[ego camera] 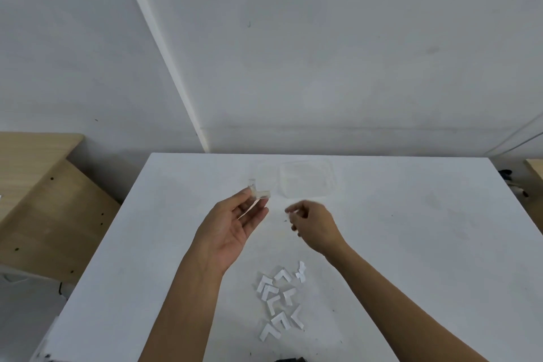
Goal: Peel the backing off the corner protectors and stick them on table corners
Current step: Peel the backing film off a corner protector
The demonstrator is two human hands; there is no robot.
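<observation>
My left hand [235, 229] is raised over the white table [411, 244], palm up, pinching a clear L-shaped corner protector [258, 191] between thumb and fingertips. Just to its right my right hand [311, 223] has its fingers curled together; a small pale strip, possibly a peeled backing, seems pinched at the fingertips, but blur makes it hard to confirm. A pile of several white L-shaped backing pieces [279, 300] lies on the table nearer to me, below both hands.
A clear plastic container [307, 181] and its lid [266, 169] rest near the table's far edge. A light wooden desk [38, 200] stands to the left. White walls meet in a corner behind the table. Small dark objects [507, 176] sit off the right edge.
</observation>
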